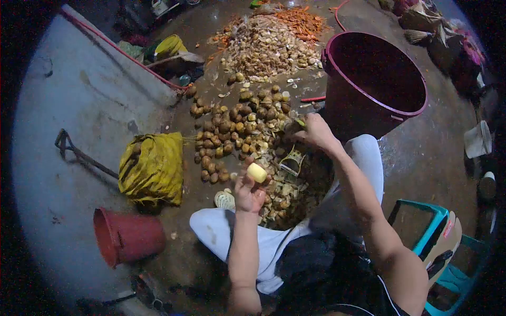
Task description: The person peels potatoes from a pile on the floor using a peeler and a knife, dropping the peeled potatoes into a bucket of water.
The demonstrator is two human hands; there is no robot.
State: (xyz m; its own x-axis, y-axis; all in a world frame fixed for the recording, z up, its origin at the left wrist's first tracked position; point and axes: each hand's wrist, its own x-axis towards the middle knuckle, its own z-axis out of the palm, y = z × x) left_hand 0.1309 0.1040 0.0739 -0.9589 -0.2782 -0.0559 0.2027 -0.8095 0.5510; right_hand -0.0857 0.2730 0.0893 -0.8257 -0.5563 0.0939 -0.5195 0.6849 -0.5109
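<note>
My left hand (249, 194) is wrapped round a peeled, pale yellow potato (257, 173), held up above the floor between my knees. Further forward and to the right, my right hand (318, 131) is closed on a small tool with a yellow-green handle (301, 122); its working end is too blurred to name. Below that hand lie potato peelings (284, 194) and an open, pale-rimmed object (291, 161) whose kind I cannot make out. Many unpeeled brown potatoes (226, 129) are spread on the floor ahead of my left hand.
A tall maroon tub (348, 87) stands at right front. Beyond the potatoes rises a heap of peelings (263, 47) with orange scraps (303, 23). To the left are a yellow sack (153, 168) and a red bucket (139, 237); a teal stool (421, 231) stands at right.
</note>
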